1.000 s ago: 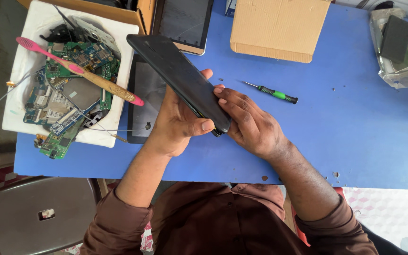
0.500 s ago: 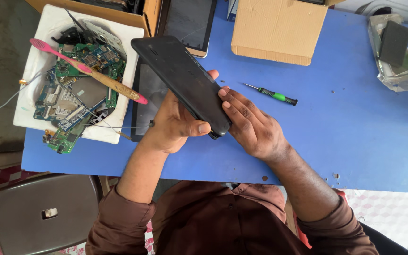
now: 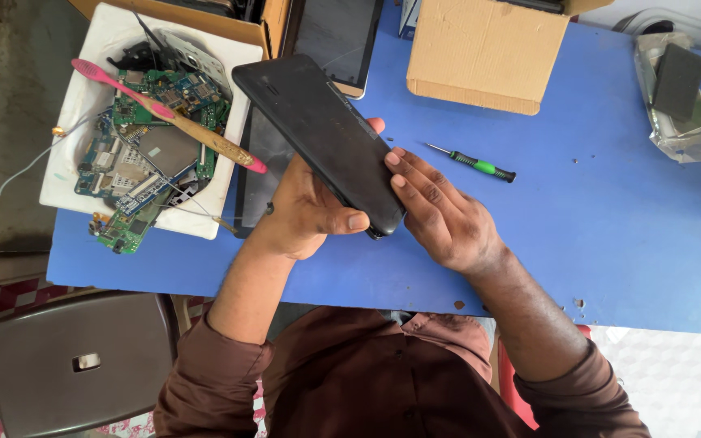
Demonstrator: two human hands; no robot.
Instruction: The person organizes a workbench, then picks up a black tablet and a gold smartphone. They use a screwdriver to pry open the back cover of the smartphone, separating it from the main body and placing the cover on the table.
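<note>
Now, line by line, with the tablet as the landmark:

Tablet: a flat black slab (image 3: 322, 134) with rounded corners, its matte, dusty back turned up; it is held tilted above the blue desk (image 3: 610, 219), one corner high toward the white tray, the opposite corner low between the two hands.

Left hand: the left hand (image 3: 306, 212) is under the tablet's lower half, palm cupping it; its fingers (image 3: 349, 221) are curled, the thumb pressed across the bottom corner, so the hand grips the tablet.

Right hand: the right hand (image 3: 448, 219) is on the tablet's right edge; its fingers (image 3: 415, 174) lie close together with the tips pressed against the long side, near the bottom corner.

Screwdriver: a small green-handled screwdriver (image 3: 474, 164) lies on the desk just right of the tablet, apart from both hands.

Dark panel: a second flat dark panel (image 3: 257, 174) lies on the desk beneath the tablet, partly hidden by it.

White tray: a white tray (image 3: 91, 97) stands left of the tablet, holding green circuit boards (image 3: 135, 162) and a pink toothbrush (image 3: 164, 113) laid across them.

Cardboard box: a brown cardboard box (image 3: 484, 57) sits beyond the tablet, to its upper right.

Stool: a grey stool (image 3: 79, 361) stands below and left of the tablet, off the desk.
</note>
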